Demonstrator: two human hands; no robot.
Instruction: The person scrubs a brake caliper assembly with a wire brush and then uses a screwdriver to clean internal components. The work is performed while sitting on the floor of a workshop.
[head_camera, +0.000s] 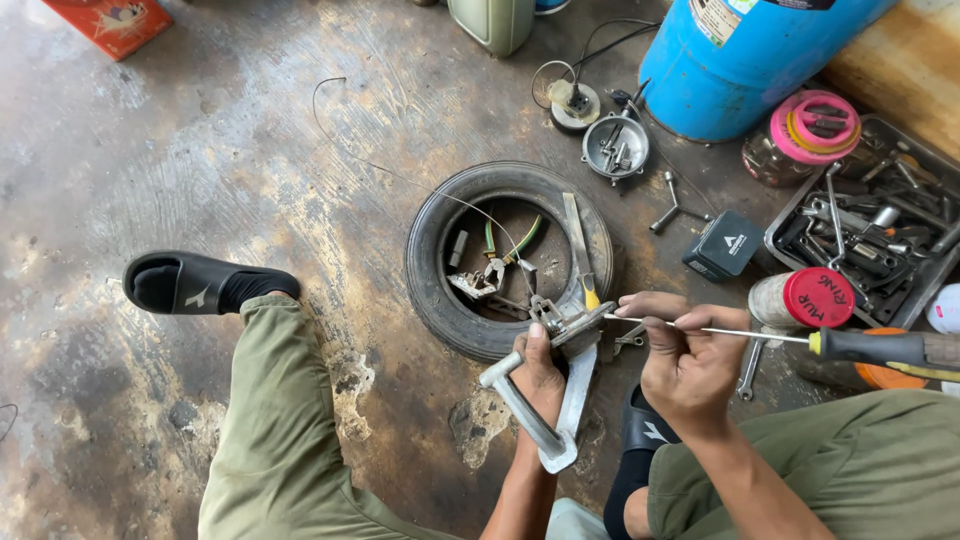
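Where the stained concrete floor (200, 150) meets a small tyre (432, 245) lying flat, the left hand (538, 375) is closed around a grey metal bracket (560, 400) over the tyre's near rim. Right hand (685, 365): pinching the screwdriver (800, 340) shaft, tip at the bracket's top. Right: tool tray (790, 240), blue drum (740, 60).

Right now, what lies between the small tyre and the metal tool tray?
In the head view, between the tyre and tool tray lie a bent socket wrench and a small black box.

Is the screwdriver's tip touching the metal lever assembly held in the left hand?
Touching: the head view shows the screwdriver shaft ending at the metal lever assembly, with no gap visible.
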